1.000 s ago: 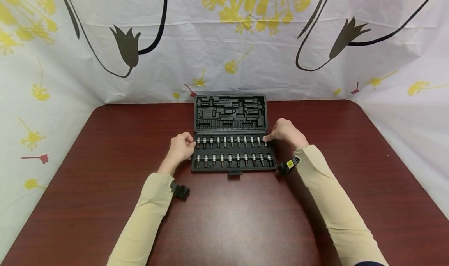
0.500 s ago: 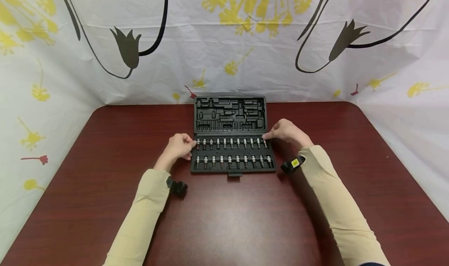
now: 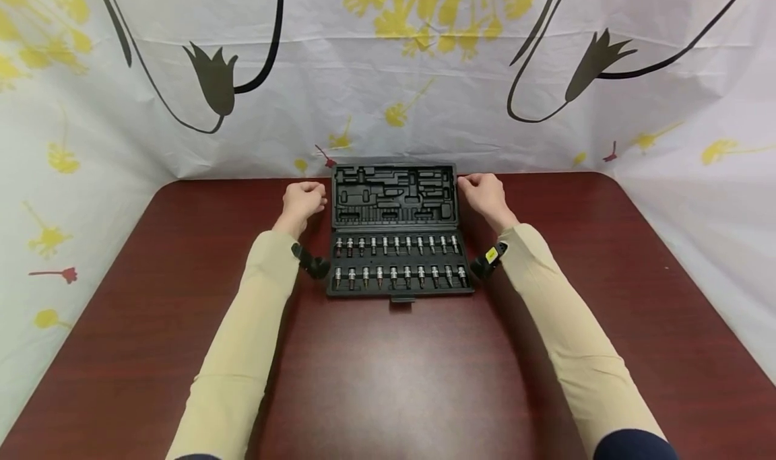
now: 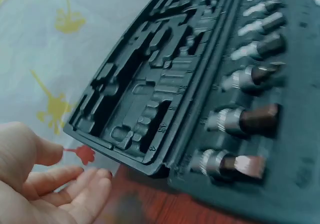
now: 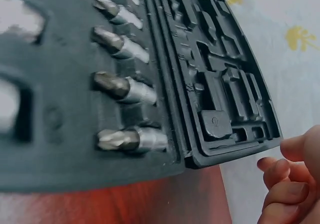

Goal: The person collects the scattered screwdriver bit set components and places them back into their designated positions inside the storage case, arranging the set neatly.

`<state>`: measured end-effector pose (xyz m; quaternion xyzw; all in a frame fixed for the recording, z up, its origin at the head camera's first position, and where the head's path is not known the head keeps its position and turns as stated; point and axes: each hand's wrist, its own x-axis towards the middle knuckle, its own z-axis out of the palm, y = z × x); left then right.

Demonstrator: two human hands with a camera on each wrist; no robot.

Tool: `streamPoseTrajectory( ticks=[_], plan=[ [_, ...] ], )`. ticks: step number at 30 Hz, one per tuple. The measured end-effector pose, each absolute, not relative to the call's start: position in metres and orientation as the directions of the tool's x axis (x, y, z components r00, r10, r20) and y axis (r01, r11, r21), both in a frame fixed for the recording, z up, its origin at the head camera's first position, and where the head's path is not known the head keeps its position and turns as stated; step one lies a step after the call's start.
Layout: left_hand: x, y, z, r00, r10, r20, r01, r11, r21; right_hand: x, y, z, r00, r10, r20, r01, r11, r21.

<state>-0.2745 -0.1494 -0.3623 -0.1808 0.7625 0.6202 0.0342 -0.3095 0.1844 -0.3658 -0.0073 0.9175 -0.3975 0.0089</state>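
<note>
A black socket bit case [image 3: 400, 259] lies open on the table, its lid [image 3: 388, 194] tilted up at the back with moulded recesses inside. Two rows of silver bit sockets [image 4: 232, 121] fill the bottom half. My left hand [image 3: 302, 203] is beside the lid's left edge; the left wrist view shows its fingers loosely bent with a gap to the lid. At the lid's far right corner is my right hand [image 3: 485, 194]. In the right wrist view its thumb [image 5: 295, 146] reaches right to that corner, the other fingers [image 5: 285, 191] loosely curled below.
The dark red wooden table [image 3: 388, 372] extends around the case. Behind it hangs a white cloth [image 3: 339, 103] with yellow and grey flower prints, close to the lid's back. A latch [image 3: 402, 300] sticks out at the case's front edge.
Both hands have left the sides of the bottom half, near the upper row of bit sockets, and moved away from me to either side of the lid. The case stays open in place.
</note>
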Motion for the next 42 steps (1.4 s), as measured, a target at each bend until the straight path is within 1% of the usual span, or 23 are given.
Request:
streamPoseTrajectory(
  ticks=[4, 7, 14, 18, 26, 33, 37, 42],
  plan=[
    [-0.287, -0.149, -0.364, -0.919, -0.237, -0.316, -0.342, 0.077, 0.937, -0.316, 0.181, -0.365, -1.0, -0.003, -0.021, 0.014, 0.651, -0.759],
    [-0.291, -0.148, -0.363, -0.916, -0.23, -0.33, -0.35, 0.052, 0.935, -0.318, 0.179, -0.363, -0.999, 0.01, -0.032, 0.031, 0.635, -0.772],
    [-0.294, -0.141, -0.36, -0.919, -0.237, -0.314, -0.341, 0.082, 0.936, -0.32, 0.178, -0.362, -0.997, 0.051, -0.051, 0.072, 0.612, -0.788],
    [-0.292, -0.142, -0.358, -0.919, -0.256, -0.3, -0.327, 0.069, 0.943, -0.32, 0.178, -0.361, -0.997, 0.074, -0.031, 0.068, 0.577, -0.814],
    [-0.284, -0.144, -0.355, -0.945, -0.232, -0.231, -0.248, 0.043, 0.968, -0.312, 0.183, -0.359, -0.988, 0.102, 0.114, -0.041, 0.541, -0.84],
    [-0.276, -0.152, -0.354, -0.973, -0.184, -0.139, -0.156, 0.079, 0.985, -0.303, 0.191, -0.355, -0.981, 0.064, 0.185, -0.125, 0.524, -0.842],
    [-0.269, -0.156, -0.352, -0.985, -0.152, -0.084, -0.103, 0.126, 0.987, -0.295, 0.195, -0.352, -0.975, 0.035, 0.219, -0.17, 0.517, -0.839],
    [-0.26, -0.161, -0.348, -0.994, -0.107, 0.002, -0.024, 0.242, 0.97, -0.283, 0.201, -0.348, -0.965, -0.014, 0.261, -0.229, 0.53, -0.817]
  ],
)
